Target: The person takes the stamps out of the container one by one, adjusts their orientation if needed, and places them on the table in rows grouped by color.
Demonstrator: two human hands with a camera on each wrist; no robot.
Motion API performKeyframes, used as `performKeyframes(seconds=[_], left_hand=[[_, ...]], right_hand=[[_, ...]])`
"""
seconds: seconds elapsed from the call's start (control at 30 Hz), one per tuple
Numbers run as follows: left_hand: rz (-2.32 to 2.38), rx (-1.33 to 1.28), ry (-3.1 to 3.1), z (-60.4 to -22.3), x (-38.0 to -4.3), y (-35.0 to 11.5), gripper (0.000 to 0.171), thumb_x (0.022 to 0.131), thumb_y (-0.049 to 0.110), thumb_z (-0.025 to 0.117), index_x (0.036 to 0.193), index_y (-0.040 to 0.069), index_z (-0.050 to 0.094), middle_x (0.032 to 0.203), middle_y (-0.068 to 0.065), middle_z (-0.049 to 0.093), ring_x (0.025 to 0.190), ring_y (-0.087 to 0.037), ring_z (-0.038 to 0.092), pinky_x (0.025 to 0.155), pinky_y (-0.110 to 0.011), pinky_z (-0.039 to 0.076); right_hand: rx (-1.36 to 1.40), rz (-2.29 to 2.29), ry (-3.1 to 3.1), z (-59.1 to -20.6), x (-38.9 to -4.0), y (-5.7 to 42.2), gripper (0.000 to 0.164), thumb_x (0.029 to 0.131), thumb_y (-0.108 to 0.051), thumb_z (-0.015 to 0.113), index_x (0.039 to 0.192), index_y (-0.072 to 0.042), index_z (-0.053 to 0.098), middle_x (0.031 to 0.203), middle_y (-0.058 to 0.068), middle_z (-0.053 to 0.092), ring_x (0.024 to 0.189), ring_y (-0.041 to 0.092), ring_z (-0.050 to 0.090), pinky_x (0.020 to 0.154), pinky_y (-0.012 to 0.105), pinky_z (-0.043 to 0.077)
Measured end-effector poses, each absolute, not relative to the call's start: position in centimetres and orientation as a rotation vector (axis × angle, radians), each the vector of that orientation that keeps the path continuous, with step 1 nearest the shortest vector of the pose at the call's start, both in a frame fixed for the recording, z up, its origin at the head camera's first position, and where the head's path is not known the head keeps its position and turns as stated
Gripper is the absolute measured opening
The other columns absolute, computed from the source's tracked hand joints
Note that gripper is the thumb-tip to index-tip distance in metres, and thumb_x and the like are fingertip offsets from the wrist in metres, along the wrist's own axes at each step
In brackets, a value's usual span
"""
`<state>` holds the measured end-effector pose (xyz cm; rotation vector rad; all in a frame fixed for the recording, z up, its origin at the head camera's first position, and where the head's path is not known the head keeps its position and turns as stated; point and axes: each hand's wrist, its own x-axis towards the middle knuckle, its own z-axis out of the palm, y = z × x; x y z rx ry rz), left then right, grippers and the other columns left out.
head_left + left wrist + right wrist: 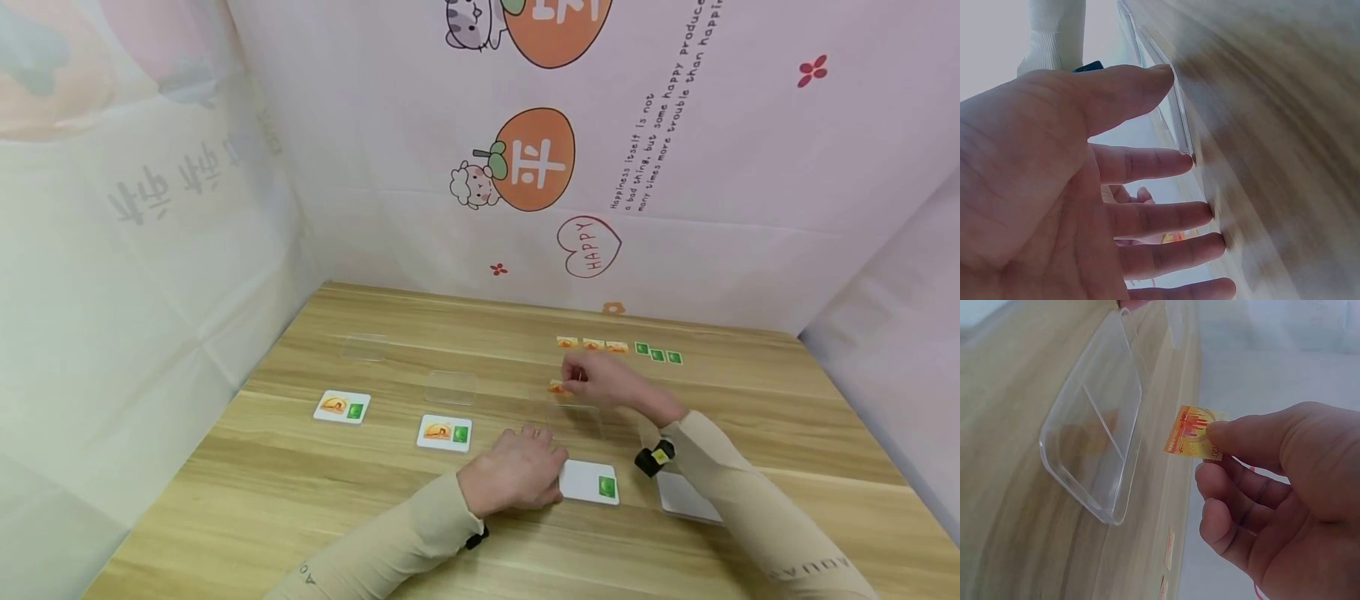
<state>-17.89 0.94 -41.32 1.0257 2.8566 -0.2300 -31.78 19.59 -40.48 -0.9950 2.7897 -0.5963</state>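
Note:
My right hand [603, 379] pinches an orange stamp [1188, 434] between thumb and forefinger, raised off the table. Just below it in the head view lies a clear plastic cover [1094, 425] with a thin dividing line. At the front, my left hand [517, 468] rests its fingertips on the wood, fingers fairly straight. Its thumb and forefinger touch the left edge of a white card [577, 479], which bears one green stamp [607, 487] at its right side. In the left wrist view the left palm [1029, 187] faces the camera, and the card shows edge-on.
Two white cards [342, 407], each with an orange and a green stamp, lie on the left. Clear covers [451, 388] sit behind them. Rows of orange stamps [592, 345] and green stamps [657, 355] lie at the back. White cards [684, 498] lie partly under the right forearm.

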Motion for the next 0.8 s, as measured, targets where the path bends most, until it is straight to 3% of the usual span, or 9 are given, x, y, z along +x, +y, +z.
performKeyframes(seconds=[0.8], left_hand=[[-0.218,1.05,2.863,-41.4,-17.9,0.9,0.04,0.09,0.054,0.063,0.117,0.025,0.061,0.11,0.001,0.06,0.096,-0.015,0.056,0.068,-0.031,0.05]], right_hand=[[-0.934,-0.669,2.784,-40.7,-34.1,19.4,0.01,0.092,-0.01,0.066,0.083,-0.012,0.061,0.076,0.0,0.061,0.068,0.012,0.052,0.059,0.026,0.044]])
